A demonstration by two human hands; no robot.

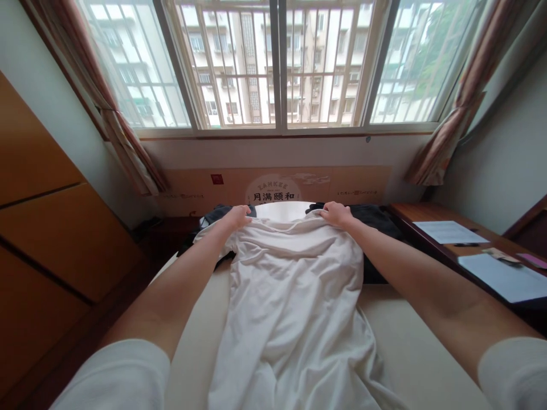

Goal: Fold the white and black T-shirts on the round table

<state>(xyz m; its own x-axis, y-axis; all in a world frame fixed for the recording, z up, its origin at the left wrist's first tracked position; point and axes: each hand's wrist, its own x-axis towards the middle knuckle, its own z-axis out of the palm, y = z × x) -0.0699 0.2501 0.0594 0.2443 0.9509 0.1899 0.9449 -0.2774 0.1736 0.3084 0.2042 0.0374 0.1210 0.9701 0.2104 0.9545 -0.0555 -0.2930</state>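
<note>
A white T-shirt [294, 290] hangs and spreads toward me over a pale flat surface [405, 324], its cloth rumpled into long folds. Its far edge, which looks like the neck and shoulder end, is pinched in both hands. My left hand [240, 217] grips the left corner of that edge, fingers closed on the cloth. At the right corner my right hand [336, 214] is closed on the fabric in the same way. Dark clothing [363, 219] lies behind and beside my right hand, and another dark garment [213, 213] is by my left.
A brown desk [397, 219] at the right bears white papers [448, 232] and a pale flat sheet or board [504, 276]. An orange-brown cabinet [51, 239] stands at the left. Ahead, a printed cardboard panel [188, 185] leans below a barred window [280, 68] with tied curtains [444, 136].
</note>
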